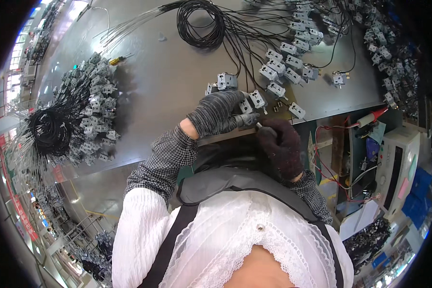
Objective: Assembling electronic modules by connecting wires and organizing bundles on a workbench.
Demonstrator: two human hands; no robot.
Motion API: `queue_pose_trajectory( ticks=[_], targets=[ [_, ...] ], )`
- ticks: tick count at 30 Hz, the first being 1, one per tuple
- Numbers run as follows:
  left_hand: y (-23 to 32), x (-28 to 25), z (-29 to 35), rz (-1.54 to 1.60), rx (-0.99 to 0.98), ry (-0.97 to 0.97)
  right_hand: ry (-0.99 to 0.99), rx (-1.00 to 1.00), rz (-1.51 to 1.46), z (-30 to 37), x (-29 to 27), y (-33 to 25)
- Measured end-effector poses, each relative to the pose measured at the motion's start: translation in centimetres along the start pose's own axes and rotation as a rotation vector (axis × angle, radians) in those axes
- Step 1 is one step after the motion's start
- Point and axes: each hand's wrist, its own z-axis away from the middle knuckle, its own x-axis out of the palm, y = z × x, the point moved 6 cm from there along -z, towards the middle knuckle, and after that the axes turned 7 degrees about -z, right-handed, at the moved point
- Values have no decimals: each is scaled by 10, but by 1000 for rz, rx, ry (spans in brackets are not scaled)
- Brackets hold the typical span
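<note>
Bench: we see grey metal (149,91) across the top of our view.
Bundle: black cables with grey plugs (77,126) lie at the bench's left.
Box: a pale case (394,161) stands at our right.
Coil: black cable (217,33) rests on the bench, beyond our hands.
Left hand: gloved in grey (222,114), partly curled at the bench's front edge; we cannot tell whether it grips.
Right hand: dark-gloved (281,143), closed on a metal piece.
Plug: grey (246,106), between our left thumb and finger.
Metal piece: its tip (258,125) pokes out leftward.
</note>
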Motion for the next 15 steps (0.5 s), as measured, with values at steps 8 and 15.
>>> queue_pose_trajectory(
  ticks=[8, 15],
  targets=[
    [-4, 4, 0, -24, 2, 6, -103, -50, 51, -6, 21, -17],
    [4, 5, 2, -33, 24, 57, -58, -154, 146, 6, 20, 1]
  ],
)
